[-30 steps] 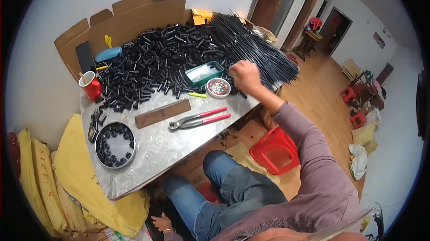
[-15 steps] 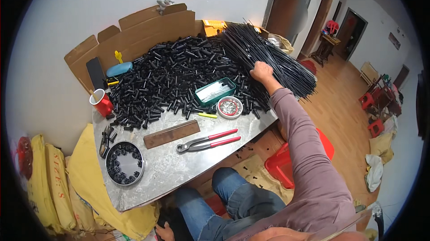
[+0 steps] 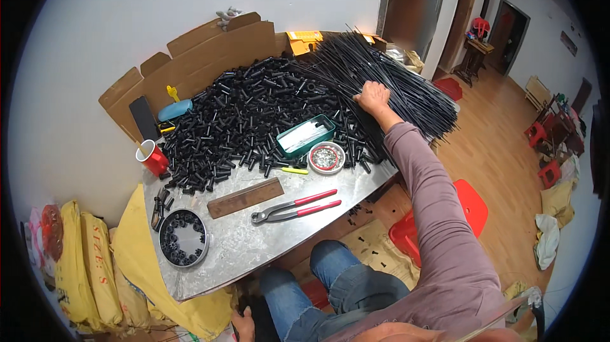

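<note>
At the far right of the table lies a large bundle of long, thin black rods (image 3: 406,91). My right hand (image 3: 373,96) is on the near side of the bundle, its fingers curled down among the rods; the fingertips are hidden. Low beside my left leg, below the table edge, is my left hand (image 3: 243,325), partly cut off by the frame, next to something dark. What its fingers do is unclear. A big heap of short black flanged pieces (image 3: 254,103) fills the back of the table, touching the bundle.
On the metal table (image 3: 241,246) lie red-handled pincers (image 3: 298,206), a brown bar (image 3: 246,198), a round tin (image 3: 204,240) of black parts, a green box (image 3: 330,127), a bowl (image 3: 326,157) and a red cup (image 3: 155,163). A red stool (image 3: 471,207) stands right.
My right hand stays on the rods, its fingers now spread slightly more over them. My left hand shows a little higher. The whole view has shifted slightly.
</note>
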`<state>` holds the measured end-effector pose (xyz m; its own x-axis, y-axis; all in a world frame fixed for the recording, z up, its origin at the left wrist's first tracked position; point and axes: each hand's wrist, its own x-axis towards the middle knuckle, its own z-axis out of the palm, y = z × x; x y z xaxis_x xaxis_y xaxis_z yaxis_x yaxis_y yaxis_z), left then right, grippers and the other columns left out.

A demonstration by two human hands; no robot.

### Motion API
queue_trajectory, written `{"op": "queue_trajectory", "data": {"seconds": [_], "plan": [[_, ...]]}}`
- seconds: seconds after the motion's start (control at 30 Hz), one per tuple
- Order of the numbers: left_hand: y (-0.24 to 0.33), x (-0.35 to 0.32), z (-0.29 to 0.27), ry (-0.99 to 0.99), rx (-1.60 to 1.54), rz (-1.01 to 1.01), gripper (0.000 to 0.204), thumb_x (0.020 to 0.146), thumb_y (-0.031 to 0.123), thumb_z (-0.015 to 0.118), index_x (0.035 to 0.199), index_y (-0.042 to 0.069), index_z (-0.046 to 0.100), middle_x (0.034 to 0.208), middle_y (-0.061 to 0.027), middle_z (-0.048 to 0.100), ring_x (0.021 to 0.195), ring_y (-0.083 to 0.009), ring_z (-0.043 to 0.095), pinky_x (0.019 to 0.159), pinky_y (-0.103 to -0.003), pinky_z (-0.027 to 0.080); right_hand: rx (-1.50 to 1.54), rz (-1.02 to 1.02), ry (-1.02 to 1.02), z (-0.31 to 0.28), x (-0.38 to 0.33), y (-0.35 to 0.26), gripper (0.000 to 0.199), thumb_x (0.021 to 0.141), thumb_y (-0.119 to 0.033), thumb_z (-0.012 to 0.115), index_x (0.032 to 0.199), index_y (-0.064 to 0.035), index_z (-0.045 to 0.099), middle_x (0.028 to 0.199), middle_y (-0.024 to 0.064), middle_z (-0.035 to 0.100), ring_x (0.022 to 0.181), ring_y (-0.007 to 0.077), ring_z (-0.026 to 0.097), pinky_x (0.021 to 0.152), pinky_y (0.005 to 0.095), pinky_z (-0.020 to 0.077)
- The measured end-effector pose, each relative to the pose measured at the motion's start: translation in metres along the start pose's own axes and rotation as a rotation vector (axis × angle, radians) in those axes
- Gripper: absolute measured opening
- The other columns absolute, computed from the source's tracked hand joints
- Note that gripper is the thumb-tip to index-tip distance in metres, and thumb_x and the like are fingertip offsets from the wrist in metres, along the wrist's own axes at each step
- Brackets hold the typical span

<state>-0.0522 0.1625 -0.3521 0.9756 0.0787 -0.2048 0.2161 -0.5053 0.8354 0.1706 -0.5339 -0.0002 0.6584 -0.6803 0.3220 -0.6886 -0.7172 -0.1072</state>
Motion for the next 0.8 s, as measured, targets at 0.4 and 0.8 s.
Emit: {"op": "queue_trajectory", "data": {"seconds": [0.4, 0.8], "plan": [[0.039, 0.000, -0.015, -0.075, 0.049, -0.190, 0.050, 0.085, 0.017, 0.065, 0.123, -0.011, 0.049, 0.107, -0.0174, 0.062, 0.101, -0.0229, 0.058, 0.088, -0.032, 0.044, 0.149, -0.124, 0.104, -0.016, 0.029, -0.016, 0.029, 0.085, -0.021, 0.053, 0.103, 0.0023, 0.053, 0.095, 0.0258, 0.066, 0.091, 0.0422, 0.063, 0.080, 0.0512, 0.0496], [0.036, -0.017, -0.026, -0.091, -0.014, -0.203, 0.037, 0.086, 0.017, 0.065, 0.112, -0.008, 0.056, 0.093, -0.0094, 0.061, 0.083, -0.0171, 0.055, 0.078, -0.028, 0.045, 0.208, 0.014, -0.068, 0.007, 0.011, -0.014, 0.033, 0.075, -0.024, 0.066, 0.098, 0.0008, 0.066, 0.104, 0.0225, 0.066, 0.099, 0.0373, 0.063, 0.085, 0.0445, 0.0513]]}}
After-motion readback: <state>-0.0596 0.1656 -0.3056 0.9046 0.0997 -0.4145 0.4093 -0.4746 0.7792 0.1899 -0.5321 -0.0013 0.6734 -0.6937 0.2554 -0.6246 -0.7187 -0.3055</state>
